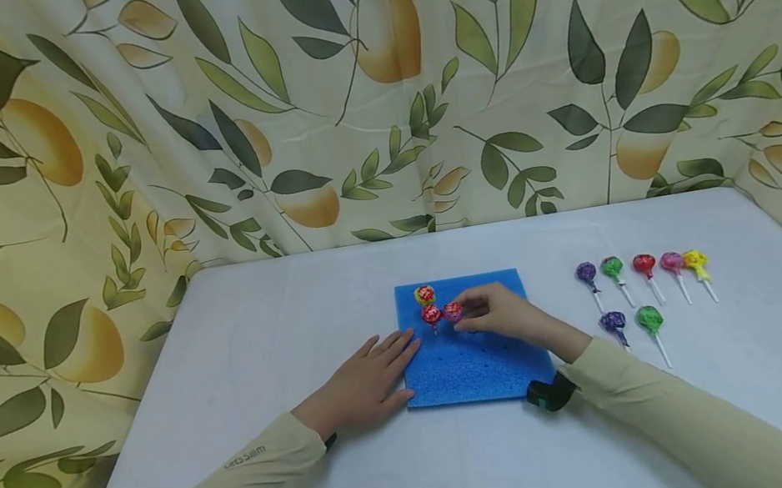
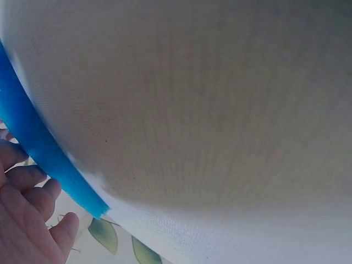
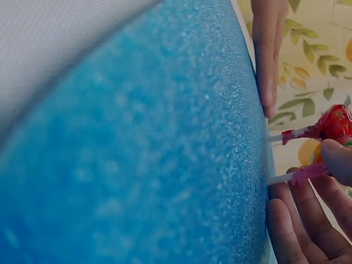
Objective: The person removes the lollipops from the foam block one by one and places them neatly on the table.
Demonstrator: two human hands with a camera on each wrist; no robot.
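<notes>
A blue foam board (image 1: 474,371) lies on the table. My left hand (image 1: 366,378) rests along its left edge, fingers extended onto the top; the left wrist view shows these fingers (image 2: 38,198) beside the foam's edge (image 2: 49,146). Thumb and fingers of my right hand (image 1: 500,312) pinch a pink lollipop (image 1: 453,312) by its head. In the right wrist view its white stick (image 3: 280,179) meets the foam surface. Just left of it a red lollipop (image 1: 432,314) stands upright in the foam, with a red-and-yellow lollipop (image 1: 425,295) behind.
Several wrapped lollipops lie on the table right of the board: a back row with a red lollipop (image 1: 644,266) and a yellow lollipop (image 1: 696,262), and nearer a purple lollipop (image 1: 613,322) and a green lollipop (image 1: 650,319). A leaf-patterned curtain (image 1: 377,153) hangs behind the table.
</notes>
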